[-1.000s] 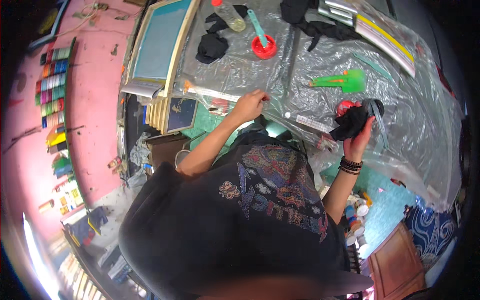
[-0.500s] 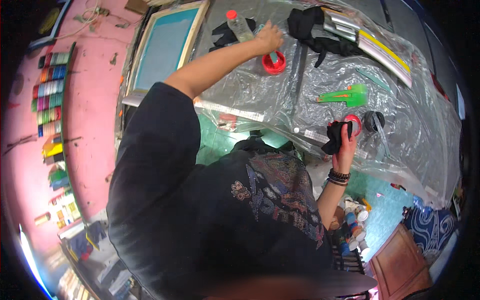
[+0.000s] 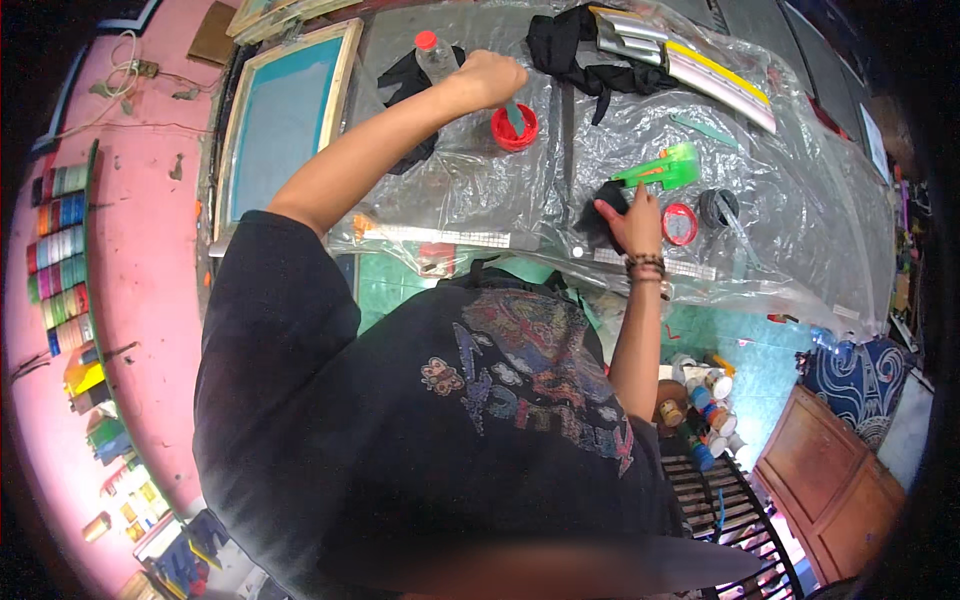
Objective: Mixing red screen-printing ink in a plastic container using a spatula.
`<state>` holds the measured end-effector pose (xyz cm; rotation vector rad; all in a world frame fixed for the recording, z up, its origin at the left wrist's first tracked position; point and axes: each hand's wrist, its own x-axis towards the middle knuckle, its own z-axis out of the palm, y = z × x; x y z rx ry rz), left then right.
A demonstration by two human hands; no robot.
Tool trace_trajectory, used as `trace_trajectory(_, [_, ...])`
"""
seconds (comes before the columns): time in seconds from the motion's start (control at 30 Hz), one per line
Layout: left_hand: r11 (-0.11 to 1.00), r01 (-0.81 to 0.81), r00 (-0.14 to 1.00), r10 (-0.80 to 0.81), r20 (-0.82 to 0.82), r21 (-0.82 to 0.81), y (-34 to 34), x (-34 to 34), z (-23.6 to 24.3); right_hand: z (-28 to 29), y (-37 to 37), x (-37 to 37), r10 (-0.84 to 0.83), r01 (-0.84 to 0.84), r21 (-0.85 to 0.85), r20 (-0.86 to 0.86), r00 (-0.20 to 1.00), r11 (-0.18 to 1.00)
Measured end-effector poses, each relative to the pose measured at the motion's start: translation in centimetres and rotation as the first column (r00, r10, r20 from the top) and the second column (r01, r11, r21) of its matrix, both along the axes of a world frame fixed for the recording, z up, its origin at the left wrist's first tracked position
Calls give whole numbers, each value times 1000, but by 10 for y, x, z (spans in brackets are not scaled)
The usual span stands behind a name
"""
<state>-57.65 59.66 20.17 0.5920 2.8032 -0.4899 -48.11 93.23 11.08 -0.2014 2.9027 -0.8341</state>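
Over the far middle of the table, my left hand point(image 3: 495, 80) is closed in a fist round a flat green spatula point(image 3: 515, 118). The spatula's lower end stands in an open red tub point(image 3: 503, 141) of red paste. My right hand point(image 3: 636, 226) grips a bunched black cloth point(image 3: 600, 212). Its fingertips are at the orange-smeared handle of a bright green plastic scraper point(image 3: 680, 167) lying on the table; whether they touch it I cannot tell. Close by the right hand lies a red lid point(image 3: 679, 225). A dark round container point(image 3: 716, 207) with a flat strip resting on it stands further right.
Clear plastic sheeting point(image 3: 810, 215) covers the table. A wood-framed screen point(image 3: 283, 130) lies at the left. A red-capped bottle point(image 3: 434, 58) stands behind my left forearm, by black cloth. Squeegees point(image 3: 720, 85) and another black cloth point(image 3: 560, 48) lie at the back right.
My right hand has moved forward and left with the black cloth, up to the green scraper. My left hand stays over the red tub, now fisted on the spatula. The whole view has shifted.
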Motion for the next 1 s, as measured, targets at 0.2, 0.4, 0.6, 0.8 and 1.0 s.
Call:
trace_trajectory(0.2, [654,-90,978,201,-58,751,6,28,-7,54,-118,-68,274,-375,-327,-315,909,867])
trace_trajectory(0.4, [170,-288,887,419,196,942,-52,70,-108,63,-171,-107,608,-658,-55,-330,722,751])
trace_trajectory(0.6, [327,-335,837,535,119,884,-32,100,-166,86,-201,-140,825,-700,532,4,565,477])
trace_trajectory(0.8, [298,-266,792,610,31,917,-5,83,-195,81,-223,-132,922,-547,815,42,385,191])
trace_trajectory(1.0, [290,-262,771,637,19,920,-13,83,-174,117,-201,-139,921,-567,771,-60,386,288])
